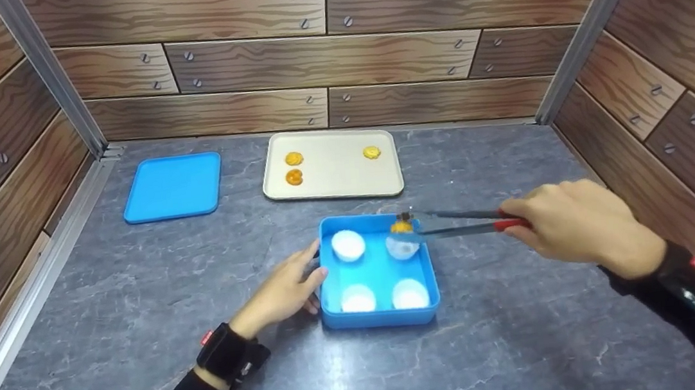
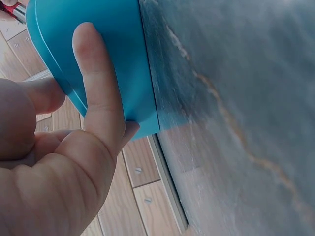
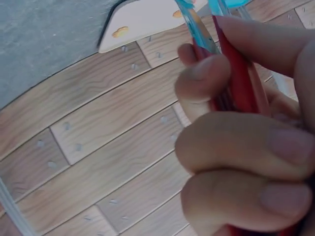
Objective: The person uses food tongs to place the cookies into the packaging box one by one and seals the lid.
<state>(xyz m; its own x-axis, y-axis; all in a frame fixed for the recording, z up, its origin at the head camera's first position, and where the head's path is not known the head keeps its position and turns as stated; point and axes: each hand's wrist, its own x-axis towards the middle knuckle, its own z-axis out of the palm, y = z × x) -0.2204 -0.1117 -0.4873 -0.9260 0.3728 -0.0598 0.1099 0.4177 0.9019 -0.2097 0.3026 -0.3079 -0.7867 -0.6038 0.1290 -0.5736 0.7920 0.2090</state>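
Observation:
A blue square box holds several white cups, one near each corner. My left hand rests against the box's left side. In the left wrist view, one straight finger lies along the outer wall, with the thumb at the rim. My right hand grips a pair of tongs by its red handles, its fingers curled round them. The tongs' tips are at a small orange-yellow cookie-like piece over the far right cup.
Behind the box stands a cream tray with a round orange piece, a pretzel-shaped piece and a yellow scalloped piece. A flat blue lid lies at the far left. Wood-patterned walls enclose the grey marbled table.

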